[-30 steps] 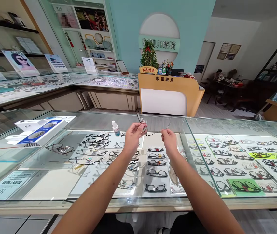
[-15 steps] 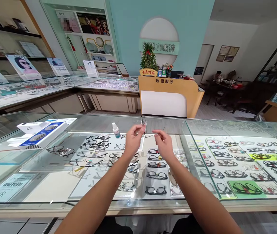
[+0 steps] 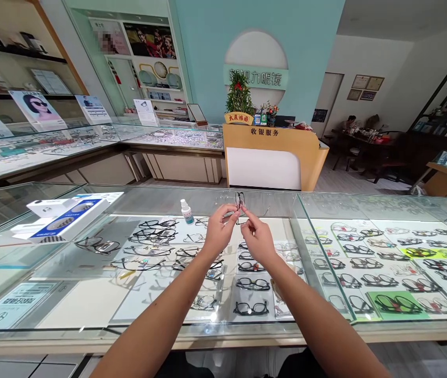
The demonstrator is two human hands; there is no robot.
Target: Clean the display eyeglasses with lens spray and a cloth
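Observation:
A pair of thin dark-rimmed eyeglasses (image 3: 240, 198) is held up above the glass counter, turned so that its lenses look narrow. My left hand (image 3: 221, 224) pinches its frame between thumb and fingers. From the other side, my right hand (image 3: 258, 236) meets the eyeglasses with its index finger stretched to the frame and its other fingers curled; its thumb is partly hidden. A dark temple arm dips between the two hands. Just left of my left hand, a small white spray bottle (image 3: 186, 212) stands upright on the counter.
The glass display case (image 3: 101, 329) holds rows of eyeglasses under its top. An open white and blue box (image 3: 68, 220) lies at the left. Beyond stands a wooden cashier desk (image 3: 313, 157) with plants. A person (image 3: 350, 124) sits at a far table on the right.
The eyeglasses have turned and shifted slightly right. My right hand has moved left, its index finger now against the frame beside my left hand.

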